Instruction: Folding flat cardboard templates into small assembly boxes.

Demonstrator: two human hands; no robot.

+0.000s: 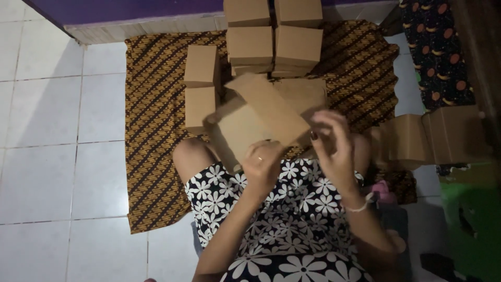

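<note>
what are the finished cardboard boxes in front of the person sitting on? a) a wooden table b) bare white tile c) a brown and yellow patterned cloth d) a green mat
c: the closed cardboard boxes sit on the brown and yellow patterned cloth spread over the white tile floor, beyond the half-folded box that the left hand grips while the right hand hovers open beside it.

Both hands raised: left hand [262, 166] gripping, right hand [334, 141] fingers spread.

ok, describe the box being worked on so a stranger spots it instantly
Start at the brown patterned mat with its finished cardboard boxes. Nearer, above the floral lap, the left hand grips a half-folded box. It alone is tilted, flap open, off the mat.
</note>
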